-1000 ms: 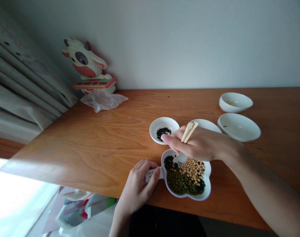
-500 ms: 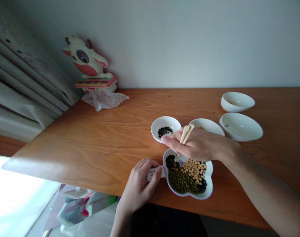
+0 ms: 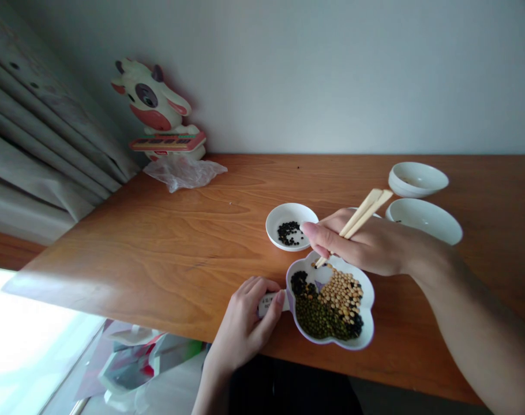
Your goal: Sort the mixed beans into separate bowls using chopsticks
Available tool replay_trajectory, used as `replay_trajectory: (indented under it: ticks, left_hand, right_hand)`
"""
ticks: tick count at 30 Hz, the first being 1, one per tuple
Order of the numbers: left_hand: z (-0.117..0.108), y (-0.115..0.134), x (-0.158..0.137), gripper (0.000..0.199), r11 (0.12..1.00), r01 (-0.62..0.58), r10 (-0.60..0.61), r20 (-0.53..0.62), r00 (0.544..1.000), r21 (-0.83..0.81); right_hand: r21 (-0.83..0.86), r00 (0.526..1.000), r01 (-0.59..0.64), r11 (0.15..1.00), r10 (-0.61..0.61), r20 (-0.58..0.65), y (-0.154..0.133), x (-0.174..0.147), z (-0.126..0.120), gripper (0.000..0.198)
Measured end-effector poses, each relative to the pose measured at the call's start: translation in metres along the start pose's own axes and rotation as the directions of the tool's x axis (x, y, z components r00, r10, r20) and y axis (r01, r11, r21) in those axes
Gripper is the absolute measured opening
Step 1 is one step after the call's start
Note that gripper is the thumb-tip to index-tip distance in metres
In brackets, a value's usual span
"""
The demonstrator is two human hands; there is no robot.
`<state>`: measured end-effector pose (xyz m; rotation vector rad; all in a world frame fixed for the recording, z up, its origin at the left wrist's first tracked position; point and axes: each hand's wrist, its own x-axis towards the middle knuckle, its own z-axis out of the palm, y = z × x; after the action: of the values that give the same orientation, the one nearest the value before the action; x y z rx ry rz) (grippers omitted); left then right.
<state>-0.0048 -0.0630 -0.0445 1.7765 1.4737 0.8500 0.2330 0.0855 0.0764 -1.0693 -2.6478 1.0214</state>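
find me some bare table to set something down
The widest patch, bar a speck, lies between bag, left hand and left bowl. Another: right of the far bowl, between wall and right forearm. Crowded: around dish, chopsticks and right hand.

White glare burns out the lower left and glosses the table (image 3: 171,248) beneath a dim wall (image 3: 314,80)

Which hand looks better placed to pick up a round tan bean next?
Probably the right hand: it holds pale wooden chopsticks, tips inside the white, purple-rimmed, lobed dish, while the left hand grips that dish's white handle.
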Motion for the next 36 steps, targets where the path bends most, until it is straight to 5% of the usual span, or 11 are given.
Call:
replay_trajectory:
  ticks: [29,36]
  left_hand:
    - [0.001,0.0,0.001,0.022,0.999,-0.035,0.035,-0.006,0.999,0.015]
    - [0.001,0.0,0.0,0.021,0.999,-0.034,0.034,-0.011,0.999,0.006]
  right_hand:
    - [-0.037,0.999,0.048,0.998,-0.047,0.019,0.011,0.014,0.015,0.065]
    - [-0.044,0.999,-0.026,0.999,0.028,0.033,0.011,0.015,0.016,0.067]
